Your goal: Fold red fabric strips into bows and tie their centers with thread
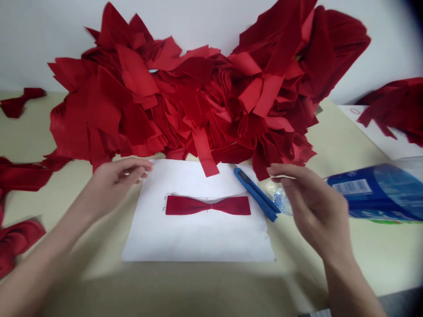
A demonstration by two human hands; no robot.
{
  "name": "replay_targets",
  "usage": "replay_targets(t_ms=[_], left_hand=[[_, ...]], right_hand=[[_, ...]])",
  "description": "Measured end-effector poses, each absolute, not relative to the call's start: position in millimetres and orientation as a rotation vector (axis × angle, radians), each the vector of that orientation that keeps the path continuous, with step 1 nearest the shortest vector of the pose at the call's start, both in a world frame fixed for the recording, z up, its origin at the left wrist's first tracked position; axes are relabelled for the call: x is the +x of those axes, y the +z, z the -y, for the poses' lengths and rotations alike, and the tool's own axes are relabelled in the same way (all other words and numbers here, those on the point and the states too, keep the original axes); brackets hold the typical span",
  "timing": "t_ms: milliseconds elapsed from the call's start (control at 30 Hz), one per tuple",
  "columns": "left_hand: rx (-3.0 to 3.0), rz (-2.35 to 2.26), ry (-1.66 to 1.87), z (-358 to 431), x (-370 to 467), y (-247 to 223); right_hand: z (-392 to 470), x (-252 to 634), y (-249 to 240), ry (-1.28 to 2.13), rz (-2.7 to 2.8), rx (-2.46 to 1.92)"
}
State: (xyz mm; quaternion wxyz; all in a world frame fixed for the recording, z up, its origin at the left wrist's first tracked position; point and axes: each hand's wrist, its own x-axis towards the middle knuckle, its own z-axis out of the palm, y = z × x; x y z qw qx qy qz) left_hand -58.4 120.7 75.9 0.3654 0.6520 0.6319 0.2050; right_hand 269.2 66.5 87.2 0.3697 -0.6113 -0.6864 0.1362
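A dark red fabric piece (189, 205), pinched in at its middle like a bow tie, lies flat on a white sheet of paper (198, 242) with small printed marks around it. By the sheet's upper left corner is my left hand (120, 180), its fingers half curled and nothing visible in them. Beyond the sheet's right edge hovers my right hand (312, 209), thumb and forefinger slightly apart, holding nothing. Between that hand and the fabric piece, a blue utility knife (256, 192) lies slanted across the paper's right edge.
A big heap of red fabric strips (198, 97) lies against the wall behind the paper. At right, a blue-labelled clear plastic bottle (373, 191) lies on its side. More red fabric (401, 108) rests on another sheet; red pieces (23, 176) lie along the left.
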Motion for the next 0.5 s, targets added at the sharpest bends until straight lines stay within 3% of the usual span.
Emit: replay_targets(t_ms=[267, 500], left_hand=[[1.350, -1.422, 0.318, -139.9, -90.0, 51.9], [1.352, -1.266, -0.027, -123.6, -58.4, 56.9]], right_hand=[[-60.7, 269.4, 84.6, 0.543, 1.695, -1.494], [-64.1, 260.1, 71.9, 0.429, 1.974, -1.624]])
